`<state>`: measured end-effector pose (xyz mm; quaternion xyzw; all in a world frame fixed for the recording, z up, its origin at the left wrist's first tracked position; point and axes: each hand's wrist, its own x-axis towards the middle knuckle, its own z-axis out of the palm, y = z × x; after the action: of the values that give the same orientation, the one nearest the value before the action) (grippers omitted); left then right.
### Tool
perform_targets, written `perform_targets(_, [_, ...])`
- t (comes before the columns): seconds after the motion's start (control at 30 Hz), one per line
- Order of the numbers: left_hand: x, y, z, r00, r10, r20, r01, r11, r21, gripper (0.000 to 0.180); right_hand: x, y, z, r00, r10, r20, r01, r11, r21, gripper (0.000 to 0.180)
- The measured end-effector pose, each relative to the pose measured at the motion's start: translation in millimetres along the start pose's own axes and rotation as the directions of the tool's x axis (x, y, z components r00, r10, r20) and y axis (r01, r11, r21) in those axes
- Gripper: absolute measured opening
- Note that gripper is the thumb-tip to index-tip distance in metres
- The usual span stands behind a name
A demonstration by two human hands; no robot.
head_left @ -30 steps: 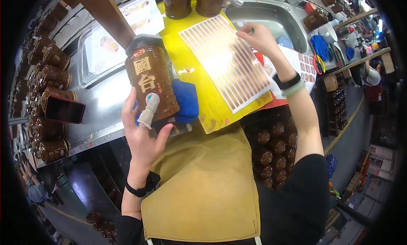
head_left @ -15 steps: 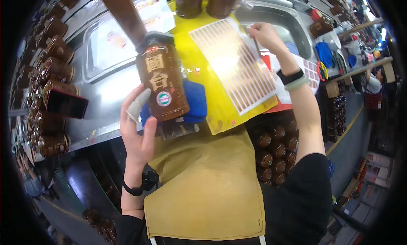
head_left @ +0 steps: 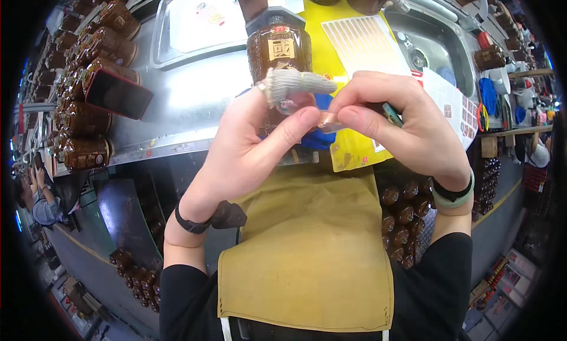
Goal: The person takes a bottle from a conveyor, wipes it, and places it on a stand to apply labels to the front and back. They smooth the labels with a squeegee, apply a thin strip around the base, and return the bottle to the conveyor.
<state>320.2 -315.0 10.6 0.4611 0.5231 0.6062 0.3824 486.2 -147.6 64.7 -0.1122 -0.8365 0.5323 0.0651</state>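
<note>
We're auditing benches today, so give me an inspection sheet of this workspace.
Surface: metal worktop, with a yellow mat partly covering it.
Job's things: small coppery strip between the hands; brown bottle behind them; striped sheet on the mat.
Clutter: dark phone at left, leaning by brown bottles; blue cloth partly hidden by the hands.
Hands: right hand pinches the strip; left hand has its thumb beside it, grip unclear, and a grey finger cover.
Cables: nothing seen.
Surroundings: sink at upper right; more brown bottles below the bench.
</note>
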Motion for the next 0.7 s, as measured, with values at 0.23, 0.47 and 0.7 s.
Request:
perform_targets(0.23, [-40,2,-18,0.966,-0.228,-0.123,0.242,0.964,0.112,0.023,-12,14,23,0.995,0.095,-0.010,-0.095,0.994,-0.054,0.010])
perform_targets(0.47, [-51,-23,-27,0.891,-0.334,-0.307,0.366,0.929,0.051,0.026,-16,56,54,0.970,0.129,-0.207,-0.140,0.989,-0.039,0.018])
perform_targets(0.7, [-46,-20,-13,0.908,-0.351,-0.230,0.332,0.936,-0.117,0.036,-35,11,29,0.939,0.208,-0.272,-0.251,0.959,-0.134,0.012])
